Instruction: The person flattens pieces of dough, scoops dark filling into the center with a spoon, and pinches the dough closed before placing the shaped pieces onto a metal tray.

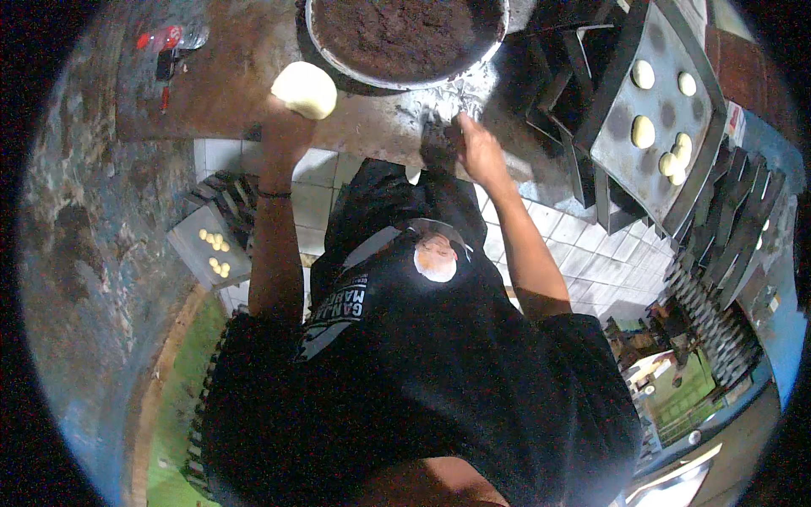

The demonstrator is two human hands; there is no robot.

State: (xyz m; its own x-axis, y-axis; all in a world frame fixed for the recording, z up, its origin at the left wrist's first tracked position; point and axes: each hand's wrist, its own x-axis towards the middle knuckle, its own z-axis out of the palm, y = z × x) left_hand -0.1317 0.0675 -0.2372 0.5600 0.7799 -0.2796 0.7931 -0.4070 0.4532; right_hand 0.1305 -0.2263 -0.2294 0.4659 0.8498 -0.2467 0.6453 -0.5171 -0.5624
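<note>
Cream-coloured dough (pixel 311 91): in the head view, one rounded lump sat at the left hand (pixel 290 123), over the worktable (pixel 372 125), left of the bowl (pixel 397 85).
Left hand: it had hold of the lump; fingers mostly hidden, their spread could not be told.
Right hand (pixel 483 154): partly curled at the table's near edge, contents unclear.
Bowl contents: dark, crumbly filling (pixel 405 35), far centre.
Right-hand tray (pixel 615 156): pale pieces (pixel 644 131) lay on it.
Handling: light, even pressure seemed best, sparing the dough's surface.
</note>
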